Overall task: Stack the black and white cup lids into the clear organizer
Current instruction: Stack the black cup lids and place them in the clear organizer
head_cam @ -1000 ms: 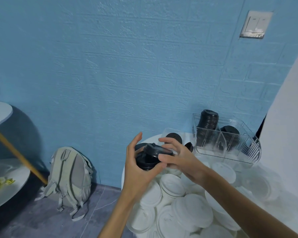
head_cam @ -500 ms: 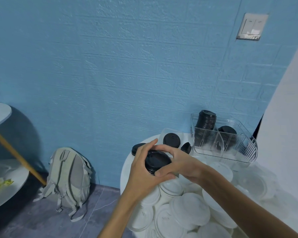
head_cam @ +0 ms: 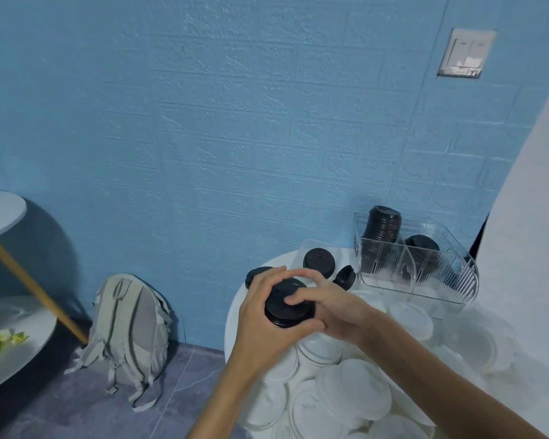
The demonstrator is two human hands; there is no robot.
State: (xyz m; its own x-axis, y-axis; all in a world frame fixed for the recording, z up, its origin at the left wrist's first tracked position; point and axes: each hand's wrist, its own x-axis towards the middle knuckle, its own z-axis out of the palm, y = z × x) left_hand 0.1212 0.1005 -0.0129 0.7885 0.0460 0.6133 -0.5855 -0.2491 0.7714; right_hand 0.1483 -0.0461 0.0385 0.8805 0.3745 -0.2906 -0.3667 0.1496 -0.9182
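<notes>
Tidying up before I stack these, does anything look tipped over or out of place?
One loose black lid beside the organizer is tipped on its edge, not flat. White lids lie in a messy overlapping heap.

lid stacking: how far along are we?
Done: two stacks of black lids, a tall stack and a shorter stack, stand in the clear organizer. In hand: the left hand and right hand together grip a small stack of black lids. Left: three loose black lids on the table, plus the whole pile of white lids; no white lids visible in the organizer.
</notes>
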